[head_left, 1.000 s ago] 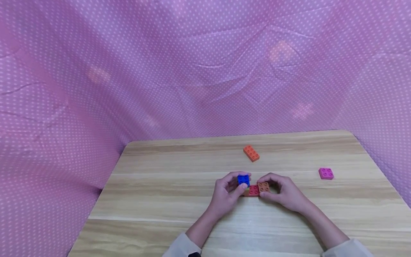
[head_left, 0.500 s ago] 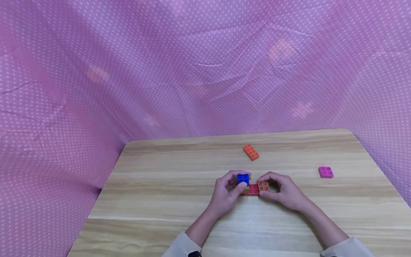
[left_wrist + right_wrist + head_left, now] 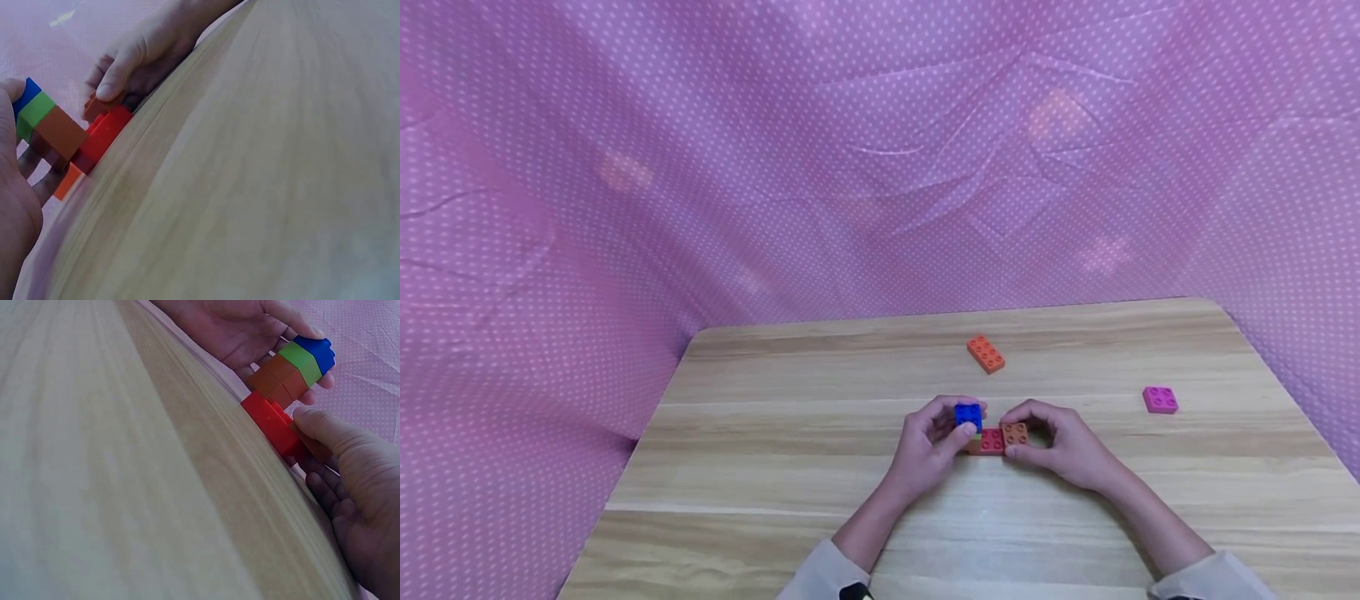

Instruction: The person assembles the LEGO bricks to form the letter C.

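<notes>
A red toy building brick [image 3: 992,441] lies on the table. On its left end rises a stack of brown bricks [image 3: 61,131], a green brick [image 3: 300,363] and, at the top, a blue brick [image 3: 967,417]. My left hand [image 3: 924,454] grips this stack, thumb at the blue brick and fingers behind. At the red brick's right end, my right hand [image 3: 1063,446] pinches a brown four-stud brick [image 3: 1015,434] between thumb and fingers. Studs show on the red brick between the stack and that brown brick.
An orange brick [image 3: 986,354] lies farther back on the wooden table [image 3: 775,467]. To the right is a magenta brick [image 3: 1161,400]. A pink dotted cloth [image 3: 865,167] hangs behind the table and along its sides.
Both hands keep the same hold on the bricks. The whole scene has shifted very slightly upward in the head view.
</notes>
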A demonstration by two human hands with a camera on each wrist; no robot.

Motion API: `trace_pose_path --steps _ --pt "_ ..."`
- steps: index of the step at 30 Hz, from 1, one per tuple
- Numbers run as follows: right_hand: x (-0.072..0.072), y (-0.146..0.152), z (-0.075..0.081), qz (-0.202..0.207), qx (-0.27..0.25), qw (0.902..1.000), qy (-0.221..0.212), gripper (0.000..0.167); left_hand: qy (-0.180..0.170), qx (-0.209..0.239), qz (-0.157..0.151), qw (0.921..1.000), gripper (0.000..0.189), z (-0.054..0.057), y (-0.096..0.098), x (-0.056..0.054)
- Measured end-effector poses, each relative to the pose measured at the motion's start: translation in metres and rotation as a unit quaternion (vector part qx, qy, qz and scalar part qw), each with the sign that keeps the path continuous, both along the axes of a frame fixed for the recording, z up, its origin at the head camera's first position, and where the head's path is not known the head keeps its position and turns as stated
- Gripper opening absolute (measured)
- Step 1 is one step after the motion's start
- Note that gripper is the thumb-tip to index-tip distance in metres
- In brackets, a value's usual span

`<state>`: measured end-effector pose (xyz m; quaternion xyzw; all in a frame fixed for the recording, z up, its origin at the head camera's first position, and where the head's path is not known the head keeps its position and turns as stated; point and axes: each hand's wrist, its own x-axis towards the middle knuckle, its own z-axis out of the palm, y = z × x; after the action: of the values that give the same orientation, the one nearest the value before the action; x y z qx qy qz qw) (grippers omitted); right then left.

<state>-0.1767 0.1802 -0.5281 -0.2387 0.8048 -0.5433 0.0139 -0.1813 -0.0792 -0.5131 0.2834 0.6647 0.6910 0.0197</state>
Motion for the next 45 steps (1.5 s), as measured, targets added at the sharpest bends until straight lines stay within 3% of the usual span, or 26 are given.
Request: trace_pose_path --steps 14,21,28,38,45 --pt "-0.0028 0.0021 0.0009 -0.005 0.008 1.0000 -0.002 0.036 -0.004 -0.002 -0.001 1.0000 0.027 0.0022 0.0003 -0.0023" --pt "-0.0034 0.0009 -0.0013 -0.006 0.004 1.0000 0.002 0.037 -0.023 -0.018 0.003 0.9996 0.026 0.0031 -0.0016 -0.0018" --pt "-0.0022 0.0003 -0.0020 -0.007 0.006 1.0000 -0.003 0.037 -0.006 -0.019 -0.008 0.9998 0.026 0.0033 -0.0015 -0.0030" --pt "-0.0001 0.0008 -0.0009 -0.009 0.007 0.9999 -0.004 0.035 -0.066 -0.023 -0.008 0.9975 0.029 -0.0033 -0.0025 -0.0032" --pt "-0.0007 0.0006 -0.0003 -0.005 0.005 1.0000 -0.006 0.035 -0.077 -0.015 -0.007 0.9969 0.031 -0.0036 -0.0020 -0.0042"
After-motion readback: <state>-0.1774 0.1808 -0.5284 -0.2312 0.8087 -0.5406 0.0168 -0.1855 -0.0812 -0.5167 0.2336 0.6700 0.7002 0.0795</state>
